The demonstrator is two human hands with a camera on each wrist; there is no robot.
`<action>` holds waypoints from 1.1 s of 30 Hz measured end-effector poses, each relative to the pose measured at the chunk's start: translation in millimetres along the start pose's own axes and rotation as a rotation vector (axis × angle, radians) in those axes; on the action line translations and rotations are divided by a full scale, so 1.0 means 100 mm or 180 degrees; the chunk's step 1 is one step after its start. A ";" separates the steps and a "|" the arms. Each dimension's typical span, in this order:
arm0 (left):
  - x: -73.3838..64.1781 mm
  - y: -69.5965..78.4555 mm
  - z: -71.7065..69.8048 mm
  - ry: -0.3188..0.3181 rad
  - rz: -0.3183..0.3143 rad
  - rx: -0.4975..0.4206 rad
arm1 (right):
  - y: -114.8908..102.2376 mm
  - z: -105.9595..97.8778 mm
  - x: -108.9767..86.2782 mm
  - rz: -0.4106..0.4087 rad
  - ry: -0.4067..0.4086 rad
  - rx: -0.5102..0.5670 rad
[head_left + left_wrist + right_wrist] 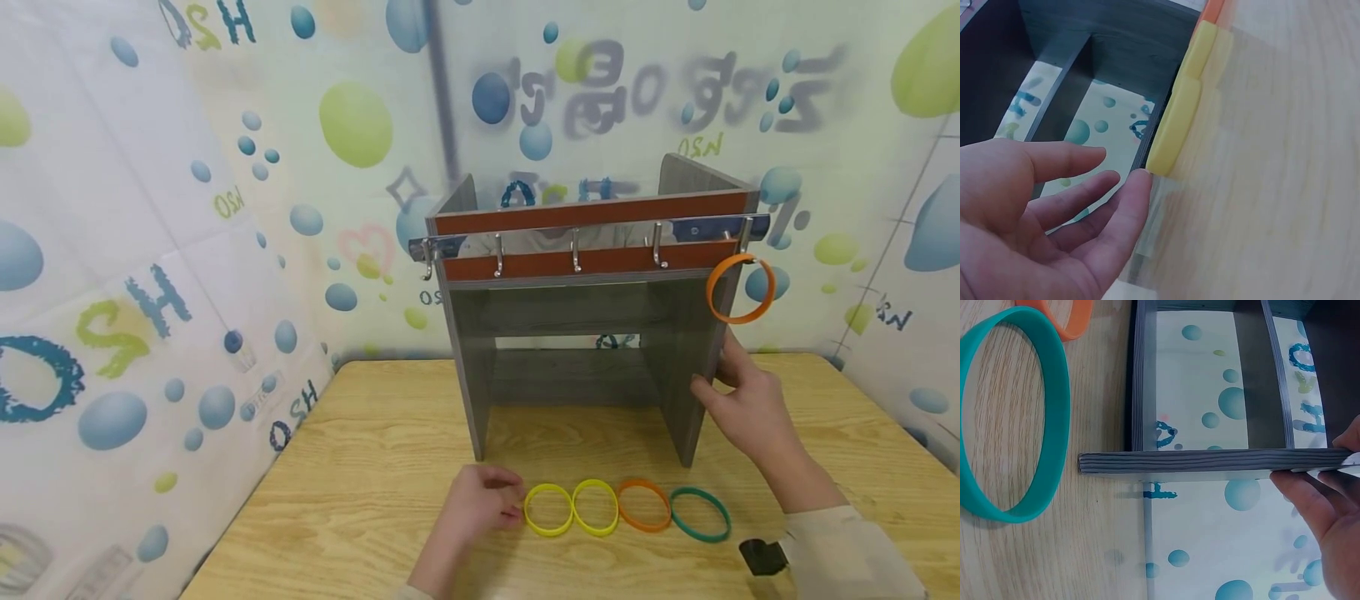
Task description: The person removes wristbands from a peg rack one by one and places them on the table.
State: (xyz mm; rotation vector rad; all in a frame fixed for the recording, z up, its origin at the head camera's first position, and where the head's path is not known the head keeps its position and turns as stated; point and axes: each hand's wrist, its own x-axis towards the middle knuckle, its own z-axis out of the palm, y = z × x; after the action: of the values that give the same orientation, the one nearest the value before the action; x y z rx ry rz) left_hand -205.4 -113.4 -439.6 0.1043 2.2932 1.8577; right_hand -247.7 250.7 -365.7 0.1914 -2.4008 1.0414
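A grey wooden rack (577, 379) with a row of metal hooks (575, 250) stands on the table. My right hand (750, 408) grips the edge of its right side panel (1210, 461), thumb on one face and fingers on the other. An orange silicone wristband (763, 310) hangs from the rightmost hook. In front of the rack lie two yellow wristbands (549, 532), another orange wristband (643, 527) and a teal wristband (1054, 425), side by side. My left hand (480, 504), fingers loosely bent and holding nothing, has a fingertip right at the leftmost yellow wristband (1174, 128).
The rack rests on a light wooden table (360, 475). A printed curtain (262, 208) with blue and green dots hangs behind and to the sides. Near the right sleeve (847, 550) is a small black object (761, 557).
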 end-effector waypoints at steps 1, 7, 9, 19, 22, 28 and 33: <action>0.00 0.01 -0.01 0.0000 0.0001 -0.0002 | 0.00 0.00 0.00 0.0001 0.0002 0.0004; 0.02 0.06 0.01 -0.0044 0.0034 0.0097 | 0.00 0.01 0.01 -0.0044 0.0020 0.0016; 0.05 0.10 0.03 -0.0085 0.0101 0.0165 | 0.00 0.01 0.00 -0.0056 0.0031 0.0015; 0.21 0.46 0.21 -0.0248 0.0373 0.0418 | 0.00 0.01 -0.01 -0.0065 0.0022 0.0003; 0.24 0.57 0.28 -0.0299 0.0399 0.0494 | 0.01 0.01 -0.02 -0.0053 0.0018 0.0006; 0.30 0.82 0.45 -0.0422 0.0444 0.0625 | 0.01 0.00 -0.01 -0.0055 0.0040 -0.0001; 0.34 1.02 0.64 -0.0458 0.0511 0.0503 | 0.01 0.00 0.00 -0.0064 0.0016 0.0024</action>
State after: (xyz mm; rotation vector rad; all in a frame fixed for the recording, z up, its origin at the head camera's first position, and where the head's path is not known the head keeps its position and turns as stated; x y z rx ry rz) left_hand -232.7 -24.3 -356.0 0.4418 2.3881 1.6738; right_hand -247.8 251.7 -366.7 0.2149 -2.3859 1.0408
